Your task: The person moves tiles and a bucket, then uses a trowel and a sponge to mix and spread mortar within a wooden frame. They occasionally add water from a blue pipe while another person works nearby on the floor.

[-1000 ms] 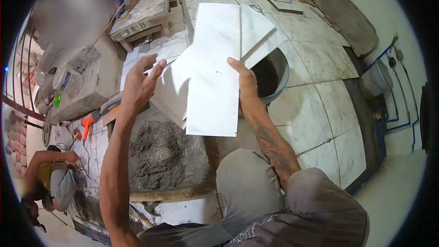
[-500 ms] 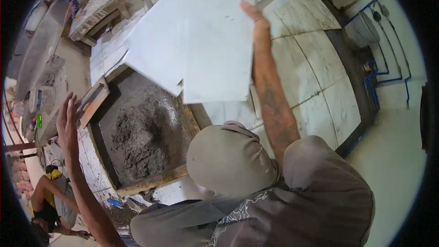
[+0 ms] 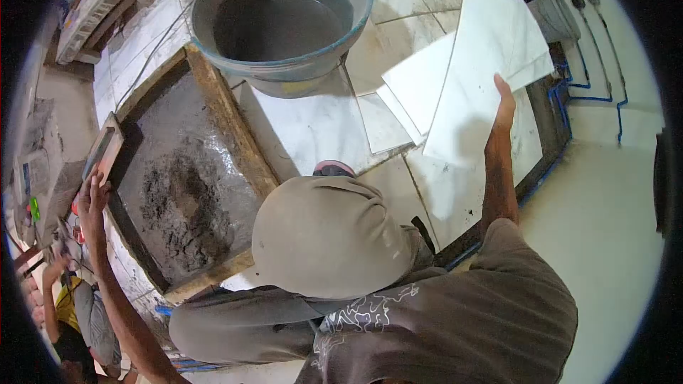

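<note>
My right hand (image 3: 503, 97) grips the lower right edge of a large white tile (image 3: 473, 50), tilted above the floor on the right; only part of the hand shows. Other white tile pieces (image 3: 420, 85) lie beside and partly beneath it. My left hand (image 3: 92, 198) is at the lower end of a wooden float (image 3: 107, 151) with an orange-brown side, its fingers apart. The float rests at the left rim of a wooden-framed tray (image 3: 231, 117), which holds wet grey mortar (image 3: 186, 203).
A big tub (image 3: 284, 70) of grey slurry stands above the tray. A grey bucket (image 3: 555, 18) and blue wall tubing (image 3: 590, 101) are at the right. Another person (image 3: 92, 320) is at the lower left. A wooden stand (image 3: 99, 18) is at the upper left.
The white tile has moved right with my right hand, uncovering the tub and other tile pieces. My left hand has come down to the float's lower end. The view has shifted.
</note>
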A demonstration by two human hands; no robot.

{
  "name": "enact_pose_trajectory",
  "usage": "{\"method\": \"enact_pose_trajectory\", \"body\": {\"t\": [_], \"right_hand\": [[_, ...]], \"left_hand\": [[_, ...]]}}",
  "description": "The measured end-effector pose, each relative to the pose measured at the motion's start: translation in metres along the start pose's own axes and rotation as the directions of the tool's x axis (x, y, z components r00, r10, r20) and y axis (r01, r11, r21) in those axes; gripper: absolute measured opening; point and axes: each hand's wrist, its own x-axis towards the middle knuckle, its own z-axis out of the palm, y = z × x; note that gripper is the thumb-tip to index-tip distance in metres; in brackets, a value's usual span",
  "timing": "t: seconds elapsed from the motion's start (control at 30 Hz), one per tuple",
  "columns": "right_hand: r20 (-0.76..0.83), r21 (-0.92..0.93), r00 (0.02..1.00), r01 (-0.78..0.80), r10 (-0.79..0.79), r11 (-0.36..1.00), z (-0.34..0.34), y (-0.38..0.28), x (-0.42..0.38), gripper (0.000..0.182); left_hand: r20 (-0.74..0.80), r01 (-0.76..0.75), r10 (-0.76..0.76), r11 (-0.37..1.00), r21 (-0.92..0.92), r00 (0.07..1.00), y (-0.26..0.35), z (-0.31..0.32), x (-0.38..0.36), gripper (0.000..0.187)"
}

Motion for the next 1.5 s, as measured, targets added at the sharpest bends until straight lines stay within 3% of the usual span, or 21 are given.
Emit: {"method": "enact_pose_trajectory", "body": {"t": [0.07,0.17,0.27,0.37,0.4,0.5,0.63,0.73,0.87,0.97,1.03,1.13,1.17,1.2,1.23,1.27,1.3,1.37,1.5], "right_hand": [[-0.100,-0.040,0.992,-0.082,0.078,0.996,-0.031,0.009,-0.005,0.054],[-0.090,-0.142,0.986,-0.153,0.142,0.978,-0.081,0.027,-0.016,0.050],[-0.189,-0.105,0.978,-0.108,0.087,0.989,-0.119,0.056,-0.012,0.048],[-0.298,-0.164,0.948,-0.163,0.109,0.973,-0.122,0.068,-0.034,0.047],[-0.235,-0.118,0.964,-0.158,0.127,0.980,-0.140,0.080,-0.036,0.046],[-0.279,0.011,0.944,-0.180,0.176,0.984,-0.164,0.104,-0.051,0.047],[-0.381,-0.087,0.906,-0.231,0.182,0.969,-0.204,0.123,-0.068,0.049],[-0.477,-0.158,0.857,-0.303,0.196,0.940,-0.203,0.120,-0.090,0.050],[-0.469,-0.134,0.864,-0.275,0.183,0.952,-0.243,0.142,-0.101,0.051],[-0.474,-0.112,0.863,-0.255,0.174,0.960,-0.266,0.162,-0.103,0.051],[-0.489,-0.154,0.858,-0.262,0.157,0.953,-0.280,0.170,-0.104,0.052],[-0.435,-0.105,0.882,-0.251,0.182,0.962,-0.239,0.155,-0.113,0.055],[-0.397,-0.054,0.890,-0.268,0.226,0.962,-0.271,0.174,-0.103,0.057],[-0.383,-0.165,0.913,-0.215,0.138,0.963,-0.284,0.181,-0.104,0.056],[-0.388,-0.071,0.896,-0.262,0.216,0.962,-0.246,0.164,-0.107,0.054],[-0.356,-0.150,0.921,-0.221,0.156,0.964,-0.261,0.170,-0.104,0.051],[-0.416,-0.122,0.895,-0.231,0.162,0.965,-0.268,0.177,-0.099,0.049],[-0.382,-0.045,0.902,-0.234,0.200,0.971,-0.286,0.185,-0.096,0.049],[-0.306,-0.092,0.939,-0.191,0.155,0.977,-0.295,0.192,-0.094,0.044]], "left_hand": [[0.011,0.006,-0.006,1.000,-0.019,1.000,0.003,0.006,0.003,0.059],[0.040,0.030,-0.029,0.999,-0.017,0.999,0.005,0.011,0.010,0.060],[0.067,0.069,-0.067,0.997,-0.027,0.995,-0.020,0.004,0.030,0.060],[0.069,0.070,-0.067,0.997,-0.042,0.995,-0.019,0.011,0.033,0.059],[0.070,0.084,-0.077,0.992,-0.095,0.995,-0.025,0.012,0.036,0.060],[0.099,0.092,-0.079,0.987,-0.129,0.992,-0.031,0.016,0.042,0.061],[0.079,0.147,-0.140,0.986,-0.082,0.987,-0.036,0.016,0.051,0.062],[0.140,0.110,-0.102,0.993,-0.051,0.985,-0.046,0.009,0.059,0.065],[0.141,0.120,-0.116,0.993,-0.020,0.983,-0.051,0.010,0.072,0.064],[0.172,0.000,0.009,0.999,-0.050,0.985,-0.059,0.013,0.083,0.061],[0.183,0.002,0.003,1.000,-0.027,0.983,-0.055,0.021,0.091,0.060],[0.171,0.022,-0.011,0.998,-0.064,0.985,-0.048,0.026,0.089,0.057],[0.148,0.059,-0.045,0.994,-0.097,0.988,-0.044,0.029,0.084,0.056],[0.104,0.075,-0.070,0.996,-0.044,0.992,-0.031,0.035,0.078,0.055],[0.087,0.078,-0.072,0.995,-0.064,0.994,-0.030,0.037,0.074,0.055],[0.080,0.084,-0.077,0.994,-0.076,0.994,-0.031,0.038,0.070,0.053],[0.078,0.092,-0.085,0.992,-0.089,0.993,-0.029,0.038,0.065,0.051],[0.037,0.081,-0.079,0.995,-0.061,0.996,-0.015,0.041,0.046,0.048],[-0.014,0.064,-0.064,0.998,0.009,0.998,-0.036,0.030,0.036,0.044]]}}
